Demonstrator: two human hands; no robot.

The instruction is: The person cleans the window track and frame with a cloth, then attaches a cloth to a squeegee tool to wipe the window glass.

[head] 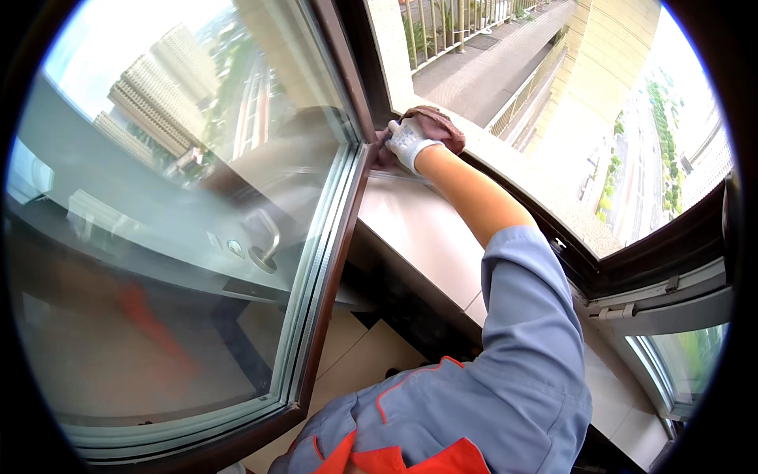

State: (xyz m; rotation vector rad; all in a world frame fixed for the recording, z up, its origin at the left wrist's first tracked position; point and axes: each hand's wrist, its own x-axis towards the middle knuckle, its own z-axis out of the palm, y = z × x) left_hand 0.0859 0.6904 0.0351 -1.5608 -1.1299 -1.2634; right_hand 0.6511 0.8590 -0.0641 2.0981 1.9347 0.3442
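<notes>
My right hand (pixel 407 142), in a white work glove with printing on its back, grips a brownish-red cloth (pixel 437 125). It holds the cloth in the corner of the dark window frame (pixel 379 89), beside the hinge-side edge of an open casement sash (pixel 339 284). Part of the cloth hangs below the hand, against the frame. The sash's large glass pane (pixel 177 237) fills the left side, with reflections across it. Beneath my forearm runs a pale tiled sill (pixel 420 231). My left hand is out of view.
Outside the opening are a stone ledge (pixel 533 183), a railed walkway (pixel 474 77) and a long drop to a road (pixel 630 172). Another window sash (pixel 681 367) with a metal latch (pixel 616 312) stands at right. Floor tiles (pixel 367 355) show below the sill.
</notes>
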